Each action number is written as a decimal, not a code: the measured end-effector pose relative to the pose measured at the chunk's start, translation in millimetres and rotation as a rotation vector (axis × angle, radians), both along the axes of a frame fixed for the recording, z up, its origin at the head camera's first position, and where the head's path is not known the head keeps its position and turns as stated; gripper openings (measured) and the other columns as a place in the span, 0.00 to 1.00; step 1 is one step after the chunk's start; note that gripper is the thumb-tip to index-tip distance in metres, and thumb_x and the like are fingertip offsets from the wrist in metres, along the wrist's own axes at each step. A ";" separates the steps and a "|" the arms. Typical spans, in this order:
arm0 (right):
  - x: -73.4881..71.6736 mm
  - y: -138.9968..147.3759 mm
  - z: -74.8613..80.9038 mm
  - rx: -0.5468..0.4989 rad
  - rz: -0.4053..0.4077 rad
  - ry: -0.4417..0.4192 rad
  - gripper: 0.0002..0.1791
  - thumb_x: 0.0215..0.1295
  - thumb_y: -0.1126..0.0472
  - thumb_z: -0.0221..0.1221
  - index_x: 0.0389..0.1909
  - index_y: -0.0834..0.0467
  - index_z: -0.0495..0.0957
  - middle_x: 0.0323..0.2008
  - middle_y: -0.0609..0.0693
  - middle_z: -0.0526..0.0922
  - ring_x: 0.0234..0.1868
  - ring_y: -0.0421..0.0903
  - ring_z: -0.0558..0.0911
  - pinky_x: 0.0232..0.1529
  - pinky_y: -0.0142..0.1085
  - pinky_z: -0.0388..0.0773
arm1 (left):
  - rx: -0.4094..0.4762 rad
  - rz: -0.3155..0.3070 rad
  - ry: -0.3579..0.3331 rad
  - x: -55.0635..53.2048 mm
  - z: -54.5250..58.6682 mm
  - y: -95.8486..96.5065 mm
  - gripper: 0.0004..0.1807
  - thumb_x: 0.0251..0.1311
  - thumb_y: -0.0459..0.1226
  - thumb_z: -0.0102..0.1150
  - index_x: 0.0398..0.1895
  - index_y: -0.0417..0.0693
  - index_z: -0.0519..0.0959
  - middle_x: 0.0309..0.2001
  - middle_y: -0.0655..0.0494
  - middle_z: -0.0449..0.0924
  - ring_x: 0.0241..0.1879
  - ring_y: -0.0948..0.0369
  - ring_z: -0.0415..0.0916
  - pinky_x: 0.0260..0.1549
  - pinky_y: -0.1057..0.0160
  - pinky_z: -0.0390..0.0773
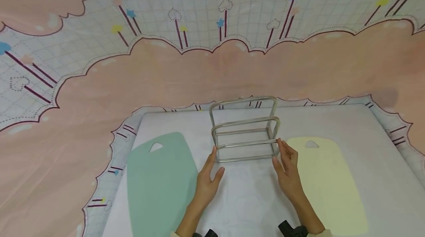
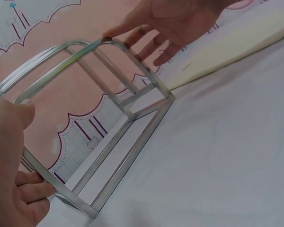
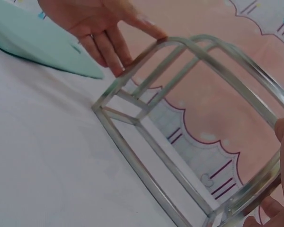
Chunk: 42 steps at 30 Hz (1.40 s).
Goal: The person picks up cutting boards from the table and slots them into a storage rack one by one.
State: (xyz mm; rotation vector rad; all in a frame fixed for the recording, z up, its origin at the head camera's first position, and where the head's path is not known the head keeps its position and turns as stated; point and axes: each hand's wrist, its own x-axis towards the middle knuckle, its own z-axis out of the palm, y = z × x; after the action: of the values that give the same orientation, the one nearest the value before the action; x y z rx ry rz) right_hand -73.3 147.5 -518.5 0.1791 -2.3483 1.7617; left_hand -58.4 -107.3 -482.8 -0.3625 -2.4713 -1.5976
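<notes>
A metal wire rack (image 1: pixel 245 122) with several rounded hoops stands on the white tabletop at its far side. My left hand (image 1: pixel 206 183) touches the rack's left side with extended fingers. On the opposite side, my right hand (image 1: pixel 288 172) rests its fingertips against the front hoop. The left wrist view shows the right hand (image 2: pixel 175 23) at a hoop's upper corner. In the right wrist view, the left hand (image 3: pixel 102 28) touches the matching corner on the other side. The rack's frame (image 2: pixel 132 142) has nothing between its hoops.
A green cutting board (image 1: pixel 161 189) lies left of the rack, and a pale yellow cutting board (image 1: pixel 327 189) lies to the right. Each has a handle hole at its far end. Behind the white table (image 1: pixel 245 207) hangs a pink cloth (image 1: pixel 212 75) with candle drawings.
</notes>
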 end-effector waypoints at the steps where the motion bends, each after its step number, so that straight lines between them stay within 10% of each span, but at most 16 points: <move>1: 0.1 -0.4 3.0 0.011 -0.004 0.002 0.33 0.73 0.69 0.48 0.75 0.53 0.50 0.68 0.57 0.48 0.69 0.49 0.51 0.60 0.18 0.51 | 0.006 -0.002 0.004 -0.7 -1.8 0.3 0.34 0.63 0.27 0.57 0.71 0.33 0.57 0.69 0.39 0.58 0.68 0.44 0.55 0.61 0.42 0.58; 8: 6.2 0.1 15.6 0.047 -0.027 -0.020 0.32 0.73 0.67 0.47 0.75 0.53 0.51 0.67 0.58 0.50 0.64 0.39 0.54 0.58 0.17 0.53 | -0.004 -0.049 0.006 -11.1 -42.5 -6.5 0.37 0.67 0.35 0.56 0.75 0.51 0.52 0.73 0.56 0.53 0.70 0.56 0.52 0.65 0.52 0.56; 12: 5.9 4.9 10.7 0.086 -0.022 -0.062 0.32 0.74 0.63 0.48 0.75 0.43 0.50 0.67 0.54 0.50 0.67 0.48 0.54 0.60 0.25 0.56 | -0.015 -0.049 0.014 -11.5 -45.2 -5.2 0.39 0.66 0.36 0.56 0.76 0.50 0.49 0.73 0.52 0.51 0.70 0.51 0.51 0.65 0.51 0.56; 18: 3.7 5.9 13.9 0.109 0.004 -0.027 0.34 0.71 0.65 0.52 0.75 0.47 0.53 0.64 0.60 0.52 0.69 0.59 0.52 0.60 0.64 0.55 | -0.005 -0.036 0.000 -12.0 -43.5 -4.3 0.39 0.66 0.33 0.56 0.76 0.44 0.48 0.73 0.47 0.50 0.70 0.47 0.50 0.62 0.45 0.58; 31: 22.5 -39.8 18.1 0.112 -0.109 0.147 0.34 0.62 0.73 0.57 0.70 0.59 0.61 0.68 0.62 0.52 0.68 0.61 0.53 0.57 0.66 0.56 | 0.150 0.090 0.023 11.9 -17.8 -26.7 0.29 0.64 0.23 0.52 0.67 0.25 0.59 0.58 0.29 0.69 0.57 0.35 0.68 0.52 0.42 0.70; 38: 29.3 -85.9 11.1 0.176 0.105 0.169 0.33 0.61 0.70 0.60 0.68 0.56 0.64 0.64 0.57 0.63 0.65 0.53 0.62 0.56 0.59 0.65 | 0.173 0.246 0.045 18.9 -39.5 -69.3 0.26 0.64 0.22 0.52 0.65 0.26 0.62 0.57 0.31 0.71 0.57 0.39 0.69 0.53 0.76 0.68; 42: 32.9 -114.9 -0.8 0.204 0.256 0.114 0.33 0.65 0.65 0.59 0.70 0.52 0.61 0.64 0.55 0.64 0.66 0.51 0.63 0.59 0.57 0.65 | 0.157 0.336 0.022 22.5 -55.6 -93.8 0.25 0.66 0.25 0.52 0.66 0.33 0.64 0.59 0.38 0.73 0.58 0.46 0.70 0.51 0.79 0.67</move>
State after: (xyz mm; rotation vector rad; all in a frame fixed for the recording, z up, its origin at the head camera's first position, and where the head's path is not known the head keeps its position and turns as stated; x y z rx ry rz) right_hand -40.4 32.6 -519.3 0.6198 -2.5094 1.5597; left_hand -35.9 -201.2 -538.4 0.0559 -2.2241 -1.6147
